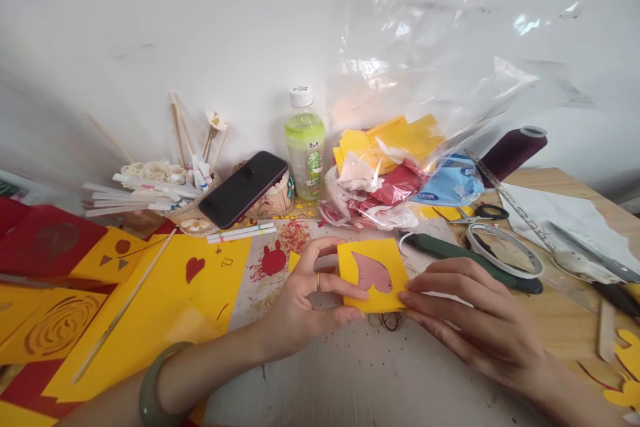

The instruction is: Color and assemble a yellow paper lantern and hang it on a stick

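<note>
Between both hands is a small square yellow card [400,255] with a pinkish, curved heart-like shape [373,272] on its face. My left hand [305,293] grips the card's left side, one finger laid across the front and the thumb at the lower edge. At the right edge, my right hand [470,313] pinches the card between thumb and fingertips. Beneath the card a small tangle of dark thread [391,321] shows. A red bunny-shaped cutout [274,259] lies on the table just left of my left hand.
Yellow sheets [165,293] and a thin stick [125,307] lie at left. Behind stand a phone [244,188], a green drink bottle [305,147] and a plastic bag of scraps [385,167]. At right are scissors [475,215], a tape roll [535,263] and a dark green-handled tool [450,250].
</note>
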Action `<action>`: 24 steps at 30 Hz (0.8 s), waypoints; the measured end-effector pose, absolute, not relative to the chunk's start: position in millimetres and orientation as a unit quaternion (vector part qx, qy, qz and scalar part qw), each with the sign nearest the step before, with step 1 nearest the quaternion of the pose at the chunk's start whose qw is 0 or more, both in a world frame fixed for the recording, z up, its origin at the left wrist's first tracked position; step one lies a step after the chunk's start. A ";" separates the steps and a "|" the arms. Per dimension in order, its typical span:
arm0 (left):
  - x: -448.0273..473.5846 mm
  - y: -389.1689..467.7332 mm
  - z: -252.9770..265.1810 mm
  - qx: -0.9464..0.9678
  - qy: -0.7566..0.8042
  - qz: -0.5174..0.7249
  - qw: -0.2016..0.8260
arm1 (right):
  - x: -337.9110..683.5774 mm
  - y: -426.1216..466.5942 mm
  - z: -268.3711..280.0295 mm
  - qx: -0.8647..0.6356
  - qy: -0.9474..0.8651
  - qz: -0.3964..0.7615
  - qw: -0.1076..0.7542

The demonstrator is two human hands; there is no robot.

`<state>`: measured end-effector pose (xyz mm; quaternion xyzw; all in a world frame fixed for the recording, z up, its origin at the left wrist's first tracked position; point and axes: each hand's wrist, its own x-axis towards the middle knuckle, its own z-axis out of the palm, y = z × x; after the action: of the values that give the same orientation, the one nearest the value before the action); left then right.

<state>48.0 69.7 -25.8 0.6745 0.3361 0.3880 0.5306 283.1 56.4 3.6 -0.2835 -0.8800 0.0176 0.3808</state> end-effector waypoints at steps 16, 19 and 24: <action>43.9 68.4 -27.8 0.798 0.383 0.319 0.338 | 288.7 61.9 -13.2 -0.321 -0.901 -0.082 0.280; 42.8 69.3 -28.5 0.840 0.364 0.300 0.267 | 290.0 62.9 -13.3 -0.317 -0.903 -0.090 0.277; 42.1 68.5 -30.5 0.851 0.359 0.280 0.263 | 288.3 60.6 -15.8 -0.338 -0.890 -0.042 0.303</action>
<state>42.1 68.5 -30.5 0.8507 0.3594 0.2798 0.2625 288.3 60.6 -15.8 -0.3380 -0.8899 -0.0424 0.3033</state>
